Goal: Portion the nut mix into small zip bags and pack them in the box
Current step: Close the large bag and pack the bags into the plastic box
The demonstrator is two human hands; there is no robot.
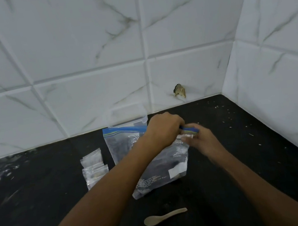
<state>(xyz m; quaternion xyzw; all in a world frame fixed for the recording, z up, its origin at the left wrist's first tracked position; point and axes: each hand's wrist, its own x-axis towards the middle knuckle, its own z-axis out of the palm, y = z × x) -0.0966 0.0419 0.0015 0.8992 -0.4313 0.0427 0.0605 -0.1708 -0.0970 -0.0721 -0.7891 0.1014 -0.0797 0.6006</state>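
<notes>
Plastic this thin is limp and slick, so both your hands, left hand (165, 128) and right hand (199, 140), pinch the big nut bag (151, 162) by its stiffer blue zip strip, mid-surface before the box (127, 115).

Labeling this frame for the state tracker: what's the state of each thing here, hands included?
large zip bag: on the counter, gripped at its blue zip strip; whether sealed, can't tell
left hand: pinching the zip strip
right hand: pinching the zip strip, blurred
small zip bags: lying left of the large bag, some contents inside
clear box: upright at the wall, behind the large bag
spoon: lying on the counter, untouched
</notes>
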